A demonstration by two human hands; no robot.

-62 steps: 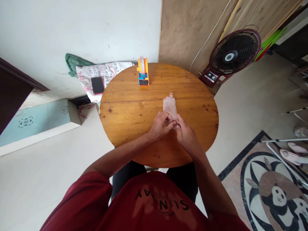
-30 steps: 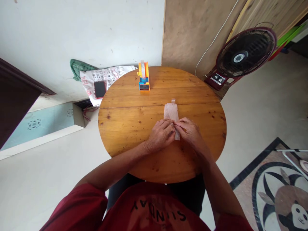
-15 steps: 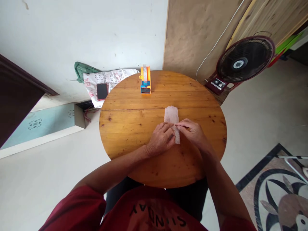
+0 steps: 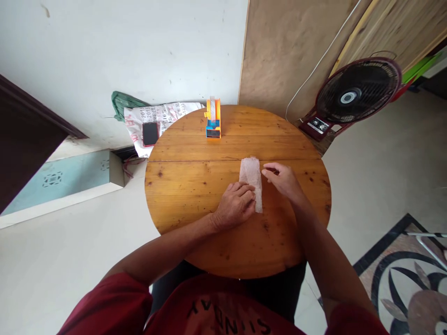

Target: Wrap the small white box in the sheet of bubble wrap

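Note:
A strip of folded white tissue paper (image 4: 250,168) lies on the round wooden table (image 4: 181,186). My left hand (image 4: 236,202) rests over the tissue's lower left part with its fingers bent and close together, pinning it to the wood. The spot under those fingers is hidden. Just right of the tissue's upper edge is my right hand (image 4: 283,179), apart from the paper. Its thumb and forefinger are separated, and nothing shows between them.
An orange and blue tape dispenser (image 4: 213,121) stands at the table's back edge. Beyond the left edge, a dark phone-like object (image 4: 150,134) lies on a printed white sack (image 4: 138,116). A fan (image 4: 352,95) stands at the right, near a white cable (image 4: 314,67).
My right hand has drawn away from the tissue to the right and slightly up, its fingertips parting. My left hand stays on the paper. The view has shifted a little.

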